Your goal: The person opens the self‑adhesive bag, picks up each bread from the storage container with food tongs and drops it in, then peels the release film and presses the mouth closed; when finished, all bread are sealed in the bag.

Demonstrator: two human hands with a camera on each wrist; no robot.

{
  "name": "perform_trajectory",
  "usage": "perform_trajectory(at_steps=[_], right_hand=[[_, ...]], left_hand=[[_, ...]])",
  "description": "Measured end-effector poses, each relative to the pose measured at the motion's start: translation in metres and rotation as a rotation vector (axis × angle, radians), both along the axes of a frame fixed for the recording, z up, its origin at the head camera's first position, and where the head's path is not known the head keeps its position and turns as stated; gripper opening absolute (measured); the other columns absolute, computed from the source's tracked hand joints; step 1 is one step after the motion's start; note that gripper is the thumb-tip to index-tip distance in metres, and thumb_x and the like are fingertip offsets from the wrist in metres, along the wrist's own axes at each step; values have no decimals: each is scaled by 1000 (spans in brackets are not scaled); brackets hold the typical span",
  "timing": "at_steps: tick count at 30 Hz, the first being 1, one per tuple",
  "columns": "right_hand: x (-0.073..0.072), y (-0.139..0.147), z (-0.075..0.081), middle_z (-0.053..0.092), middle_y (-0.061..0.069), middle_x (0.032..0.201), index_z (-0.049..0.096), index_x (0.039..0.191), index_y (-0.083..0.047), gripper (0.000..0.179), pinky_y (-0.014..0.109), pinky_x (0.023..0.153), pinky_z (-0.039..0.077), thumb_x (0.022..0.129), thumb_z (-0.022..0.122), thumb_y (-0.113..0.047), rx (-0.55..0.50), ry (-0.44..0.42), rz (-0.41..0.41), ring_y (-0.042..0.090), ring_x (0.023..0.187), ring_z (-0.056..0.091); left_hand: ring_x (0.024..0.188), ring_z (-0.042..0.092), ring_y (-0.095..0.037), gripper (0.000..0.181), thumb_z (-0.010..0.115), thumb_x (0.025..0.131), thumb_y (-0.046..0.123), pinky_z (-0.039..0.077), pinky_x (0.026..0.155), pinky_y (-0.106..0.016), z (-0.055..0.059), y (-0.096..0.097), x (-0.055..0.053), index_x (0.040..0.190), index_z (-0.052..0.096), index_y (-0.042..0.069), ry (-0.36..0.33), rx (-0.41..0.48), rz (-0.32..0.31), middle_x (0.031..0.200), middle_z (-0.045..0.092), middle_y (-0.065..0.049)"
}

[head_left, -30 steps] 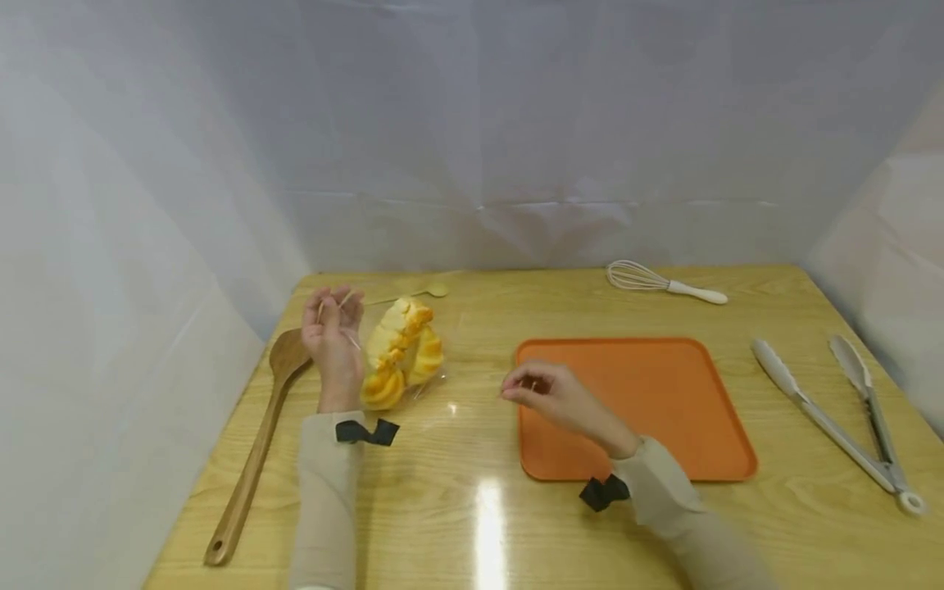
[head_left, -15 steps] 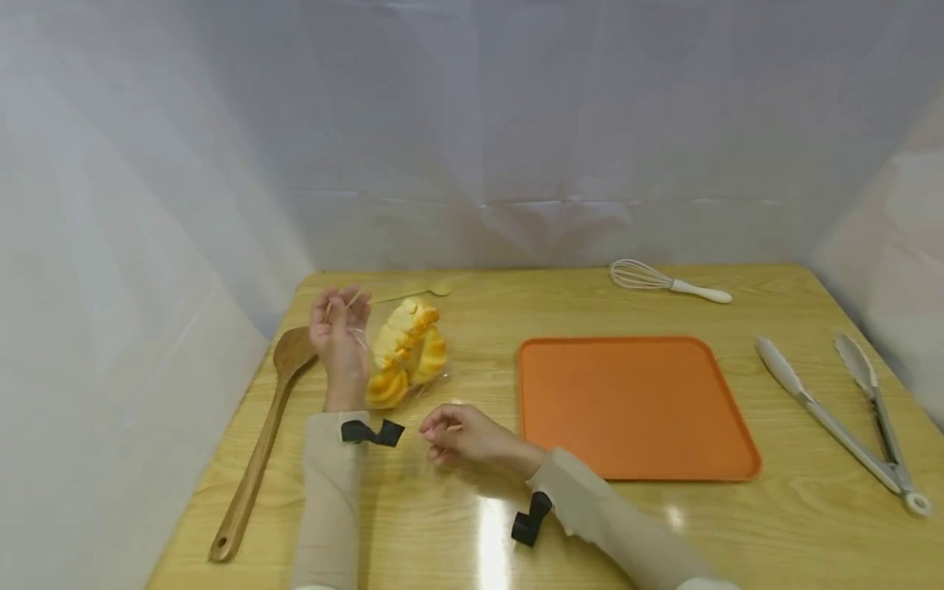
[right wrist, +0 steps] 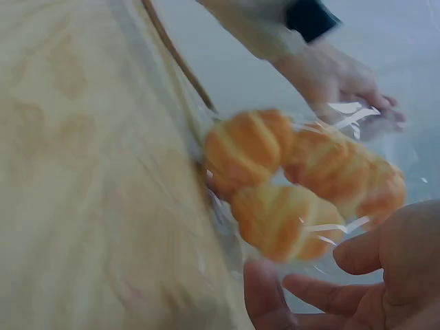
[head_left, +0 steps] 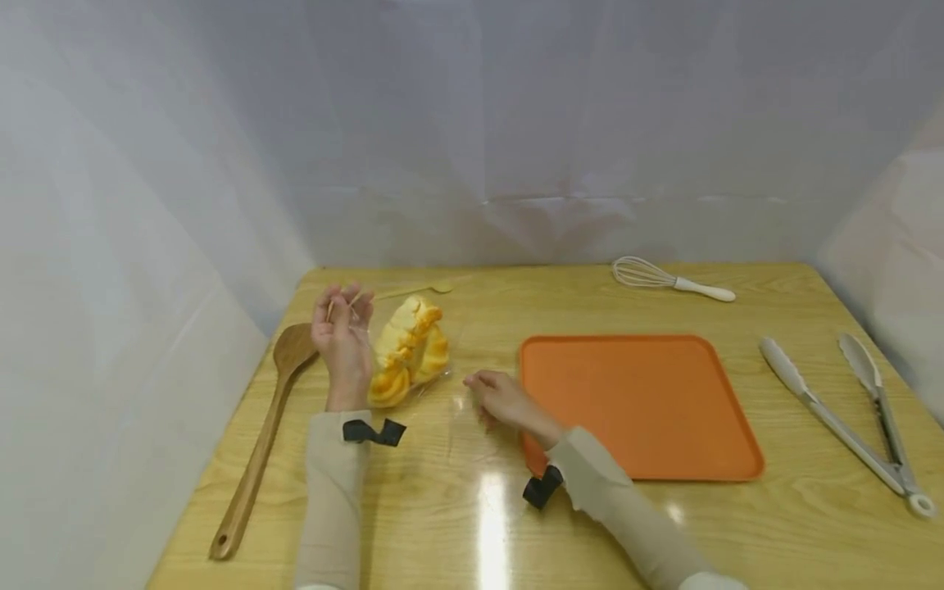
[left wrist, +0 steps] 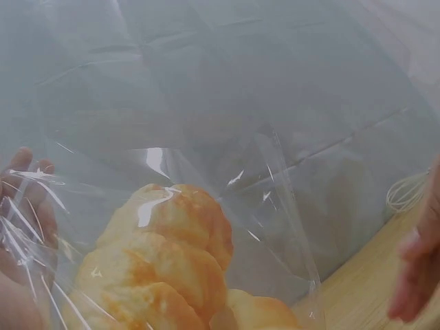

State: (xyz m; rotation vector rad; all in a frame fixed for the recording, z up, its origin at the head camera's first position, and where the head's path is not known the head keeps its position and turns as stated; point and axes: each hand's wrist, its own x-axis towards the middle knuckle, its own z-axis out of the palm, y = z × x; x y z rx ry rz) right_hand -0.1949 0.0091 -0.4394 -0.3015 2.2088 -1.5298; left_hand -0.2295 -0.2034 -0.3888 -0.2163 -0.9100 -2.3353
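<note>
A clear plastic bag (left wrist: 292, 206) holds golden braided bread (head_left: 401, 352). My left hand (head_left: 342, 328) grips the gathered plastic on the left side of the bag, and the bread hangs beside that wrist. The bread shows large in the left wrist view, behind shiny film. To the right of the bag, my right hand (head_left: 509, 401) is near the tray's left edge. In the right wrist view, the thumb and fingers of the right hand (right wrist: 371, 282) are spread and loosely bent beside the bread, with nothing visible between them.
An orange tray (head_left: 642, 410) lies right of centre on the wooden table (head_left: 413, 524). Metal tongs (head_left: 829, 422) lie spread at the far right. A white whisk (head_left: 664, 279) and a yellow spoon (head_left: 441, 287) lie at the back. On the left is a wooden turner (head_left: 269, 426).
My right hand has come left off the tray, dipped nearer the front edge, then moved back up and slightly right. The left hand and the bagged bread have stayed almost in place.
</note>
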Motion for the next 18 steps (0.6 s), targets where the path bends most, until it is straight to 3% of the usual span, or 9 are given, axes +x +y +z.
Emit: perform_trajectory(at_steps=[2, 4, 7, 9, 13, 18], right_hand=[[-7, 8, 8, 62, 16, 79, 50, 139, -1, 43, 31, 60, 56, 106, 42, -27, -10, 1, -41, 17, 59, 56], [-14, 15, 17, 65, 19, 105, 42, 146, -6, 46, 34, 68, 58, 105, 44, -28, -42, 9, -87, 24, 67, 62], [-25, 22, 33, 51, 17, 141, 37, 150, -11, 50, 37, 75, 59, 104, 48, -26, -121, 95, -148, 35, 84, 65], [-34, 23, 45, 43, 14, 150, 35, 150, -11, 52, 35, 76, 59, 103, 51, -23, -184, 165, -174, 39, 93, 64], [-50, 20, 62, 48, 13, 144, 42, 146, -11, 50, 27, 74, 57, 100, 56, -22, -263, 241, -203, 30, 94, 64], [-63, 13, 62, 62, 13, 115, 60, 124, -2, 30, 22, 69, 54, 99, 58, -19, -306, 225, -290, 12, 81, 61]], left_hand=[[79, 71, -16, 12, 55, 95, 16, 56, 75, -24, 0, 0, 0, 100, 63, 8, 11, 8, -10, 90, 75, -5], [79, 71, -17, 12, 55, 96, 15, 56, 75, -24, 1, 0, 1, 101, 63, 7, 19, 20, -23, 90, 74, -6], [80, 72, -18, 12, 55, 95, 15, 56, 75, -25, 0, 0, 2, 101, 63, 7, 20, 28, -36, 90, 74, -6], [79, 71, -18, 13, 56, 95, 15, 56, 75, -26, 0, -1, 2, 101, 62, 6, 20, 35, -38, 90, 74, -7], [79, 72, -18, 14, 59, 93, 17, 56, 74, -25, -1, 0, 2, 102, 61, 6, 9, 30, -14, 90, 74, -6], [79, 72, -16, 14, 61, 92, 19, 57, 75, -25, 0, 1, 0, 101, 62, 8, -2, 5, -10, 90, 74, -5]])
